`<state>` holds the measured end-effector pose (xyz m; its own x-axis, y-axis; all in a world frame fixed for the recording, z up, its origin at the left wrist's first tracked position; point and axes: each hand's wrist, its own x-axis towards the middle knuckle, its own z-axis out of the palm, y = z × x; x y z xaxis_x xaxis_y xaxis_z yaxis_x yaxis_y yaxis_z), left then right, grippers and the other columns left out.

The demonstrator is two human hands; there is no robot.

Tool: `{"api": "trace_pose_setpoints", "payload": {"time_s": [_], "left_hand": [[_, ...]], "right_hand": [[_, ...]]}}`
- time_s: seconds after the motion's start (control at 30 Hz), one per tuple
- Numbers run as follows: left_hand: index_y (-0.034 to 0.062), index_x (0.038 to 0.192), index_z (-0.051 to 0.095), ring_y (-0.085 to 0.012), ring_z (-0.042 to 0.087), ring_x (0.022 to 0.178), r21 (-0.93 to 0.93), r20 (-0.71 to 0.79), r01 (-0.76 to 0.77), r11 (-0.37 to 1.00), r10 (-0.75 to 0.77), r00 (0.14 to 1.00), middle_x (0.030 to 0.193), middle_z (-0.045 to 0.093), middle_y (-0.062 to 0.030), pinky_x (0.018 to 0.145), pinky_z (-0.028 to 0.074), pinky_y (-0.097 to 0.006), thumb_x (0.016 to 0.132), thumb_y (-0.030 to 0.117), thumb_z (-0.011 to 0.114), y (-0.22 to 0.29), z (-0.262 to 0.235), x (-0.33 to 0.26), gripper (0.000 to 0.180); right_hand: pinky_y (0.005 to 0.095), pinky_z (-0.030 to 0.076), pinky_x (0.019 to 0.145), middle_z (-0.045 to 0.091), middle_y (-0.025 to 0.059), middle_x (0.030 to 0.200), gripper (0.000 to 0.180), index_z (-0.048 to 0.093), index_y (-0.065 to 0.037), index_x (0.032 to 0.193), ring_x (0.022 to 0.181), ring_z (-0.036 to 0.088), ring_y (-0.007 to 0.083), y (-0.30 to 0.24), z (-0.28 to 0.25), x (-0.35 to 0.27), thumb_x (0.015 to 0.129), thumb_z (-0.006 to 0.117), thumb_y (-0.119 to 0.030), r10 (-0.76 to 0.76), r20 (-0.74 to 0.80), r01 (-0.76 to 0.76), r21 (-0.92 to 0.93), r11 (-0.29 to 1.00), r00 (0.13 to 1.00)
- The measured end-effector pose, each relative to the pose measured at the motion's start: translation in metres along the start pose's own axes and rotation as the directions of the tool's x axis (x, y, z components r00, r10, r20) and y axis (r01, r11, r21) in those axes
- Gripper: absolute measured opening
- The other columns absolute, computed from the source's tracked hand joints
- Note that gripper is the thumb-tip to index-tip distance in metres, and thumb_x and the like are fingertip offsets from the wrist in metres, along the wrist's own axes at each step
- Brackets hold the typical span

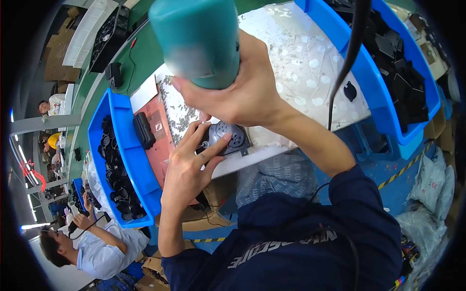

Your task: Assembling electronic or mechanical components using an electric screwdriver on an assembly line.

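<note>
My right hand (247,94) is wrapped round the thick teal body of a power screwdriver (199,34), raised over the work board. The tool's lower end and tip are hidden behind that hand. Below it, my left hand (184,162) presses its fingers on a dark round plastic housing (237,138) with a ring of holes in its face. The housing lies near the front edge of the white board (301,58). Many small loose screws (180,116) are scattered on the board, left of the housing and just beyond my left hand.
A blue bin (127,150) of black parts stands at the left, with a black case (143,131) by it. Another blue bin (357,63) of black pieces is at the right. A black cable (347,63) hangs down there. A person (104,247) works at lower left.
</note>
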<state>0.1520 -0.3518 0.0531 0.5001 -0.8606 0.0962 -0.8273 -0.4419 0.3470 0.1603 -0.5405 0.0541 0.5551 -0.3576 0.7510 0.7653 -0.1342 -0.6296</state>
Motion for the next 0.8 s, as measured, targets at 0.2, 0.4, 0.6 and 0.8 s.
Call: {"api": "trace_pose_setpoints", "payload": {"time_s": [0.2, 0.4, 0.6, 0.8], "left_hand": [[0.0162, 0.112, 0.069, -0.0372, 0.055, 0.11, 0.024, 0.004, -0.042, 0.999, 0.042, 0.999, 0.114, 0.058, -0.0183, 0.083, 0.048, -0.044, 0.064, 0.004, 0.075, -0.007, 0.001, -0.003, 0.05], [0.0178, 0.113, 0.068, -0.0381, 0.055, 0.112, 0.042, 0.0, -0.07, 0.997, 0.07, 0.998, 0.116, 0.058, -0.019, 0.085, 0.049, -0.044, 0.065, 0.008, 0.077, -0.006, 0.0, -0.004, 0.05], [0.0205, 0.116, 0.066, -0.0341, 0.057, 0.107, 0.064, -0.019, -0.088, 0.994, 0.089, 0.996, 0.113, 0.059, -0.0182, 0.086, 0.05, -0.043, 0.065, 0.012, 0.077, -0.007, -0.003, 0.003, 0.053], [0.022, 0.12, 0.063, -0.0262, 0.061, 0.089, 0.266, 0.005, -0.206, 0.942, 0.213, 0.977, 0.101, 0.059, -0.009, 0.074, 0.053, -0.037, 0.057, 0.008, 0.079, -0.007, -0.061, 0.029, 0.066]], "right_hand": [[0.023, 0.045, 0.042, 0.063, 0.0058, 0.077, 0.019, 0.059, 0.002, 0.09, 0.05, 0.057, 0.0102, -0.002, -0.009, -0.009, 0.073, 0.069, 0.003, 0.248, 0.185, -0.293, 0.287, 0.912, 0.951], [0.0225, 0.046, 0.039, 0.057, 0.0077, 0.071, 0.02, 0.054, 0.003, 0.088, 0.049, 0.057, 0.0121, -0.009, -0.02, -0.012, 0.072, 0.065, 0.007, 0.236, 0.252, -0.325, 0.419, 0.848, 0.939], [0.0234, 0.047, 0.042, 0.057, 0.0087, 0.071, 0.02, 0.053, 0.001, 0.086, 0.05, 0.058, 0.0141, -0.017, -0.028, -0.008, 0.071, 0.066, 0.006, 0.313, 0.298, -0.422, 0.449, 0.788, 0.902], [0.0242, 0.039, 0.039, 0.059, 0.0124, 0.085, 0.028, 0.049, -0.001, 0.104, 0.046, 0.05, 0.0139, -0.034, -0.081, 0.01, 0.076, 0.051, 0.002, -0.119, -0.107, 0.155, 0.453, 0.878, 0.987]]}}
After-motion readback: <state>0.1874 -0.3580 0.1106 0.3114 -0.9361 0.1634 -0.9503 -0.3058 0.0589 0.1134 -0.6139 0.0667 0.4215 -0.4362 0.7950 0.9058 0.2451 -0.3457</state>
